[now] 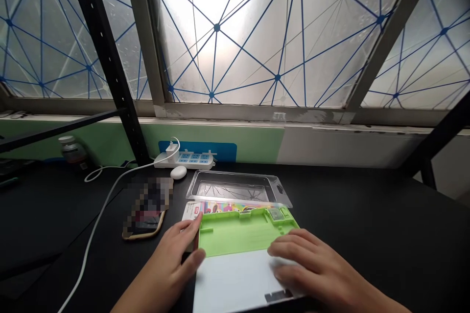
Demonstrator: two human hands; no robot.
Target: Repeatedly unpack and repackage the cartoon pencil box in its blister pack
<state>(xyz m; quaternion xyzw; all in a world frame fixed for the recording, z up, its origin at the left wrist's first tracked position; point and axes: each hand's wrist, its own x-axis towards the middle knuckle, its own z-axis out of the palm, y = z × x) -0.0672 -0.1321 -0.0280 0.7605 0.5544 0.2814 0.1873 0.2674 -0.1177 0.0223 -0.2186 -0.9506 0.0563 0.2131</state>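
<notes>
A lime-green plastic case (235, 237), shallow with moulded ridges and a small grey square in its far right corner, lies in front of me. A plain white panel (231, 281) covers its near part and has a dark cut-out at the near right. My left hand (176, 254) holds the left side, fingers along the case's edge and thumb by the panel's corner. Across the panel's right part lies my right hand (312, 264), fingers loosely bent and touching it, slightly blurred. Partly under the case, a colourful printed card (191, 210) shows at the far side.
Beyond the card is a clear plastic blister tray (235, 188). To the left lie a phone (149, 210), a white rounded object (178, 172) and a white cable (97, 225) from a power strip (194, 159). A bottle (75, 151) stands at the back left of the black table (367, 215).
</notes>
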